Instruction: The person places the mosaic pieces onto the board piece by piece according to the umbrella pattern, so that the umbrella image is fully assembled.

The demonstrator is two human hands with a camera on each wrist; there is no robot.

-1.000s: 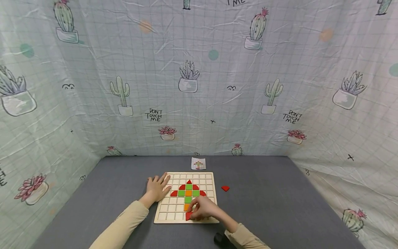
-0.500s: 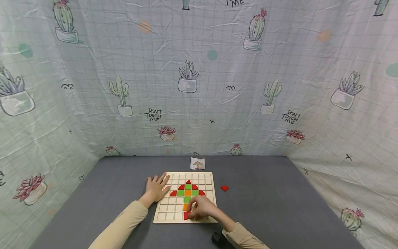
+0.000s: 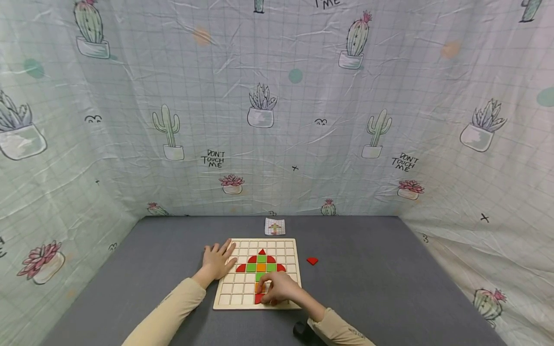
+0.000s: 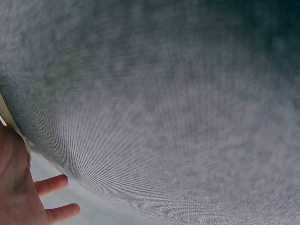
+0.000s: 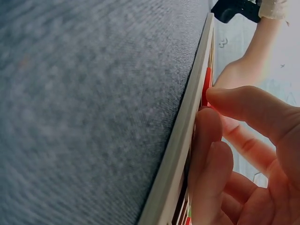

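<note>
A wooden grid board [image 3: 233, 300] lies on the grey table and bears red, green and orange tiles, among them an orange square [image 3: 261, 266]. My left hand [image 3: 215, 262], fingers spread, rests on the board's left edge; in the left wrist view only part of this hand [image 4: 18, 183] shows. Over the board's near rows, my right hand [image 3: 280, 287] holds a red tile [image 3: 258, 298] in the bottom row, with curled fingers. The right wrist view shows the thumb against this red tile [image 5: 206, 82]. Fingers partly cover an orange tile just above it.
A loose red tile [image 3: 312, 261] lies on the table right of the board. Behind the board is a small printed card [image 3: 274, 227]. A black object [image 3: 300, 330] shows by the right sleeve. A cactus-print curtain [image 3: 277, 144] encloses the table.
The red tile under my right hand has shifted slightly left and sits straighter in the bottom row. My right index finger has moved a little left over the orange tile. My left hand stays put.
</note>
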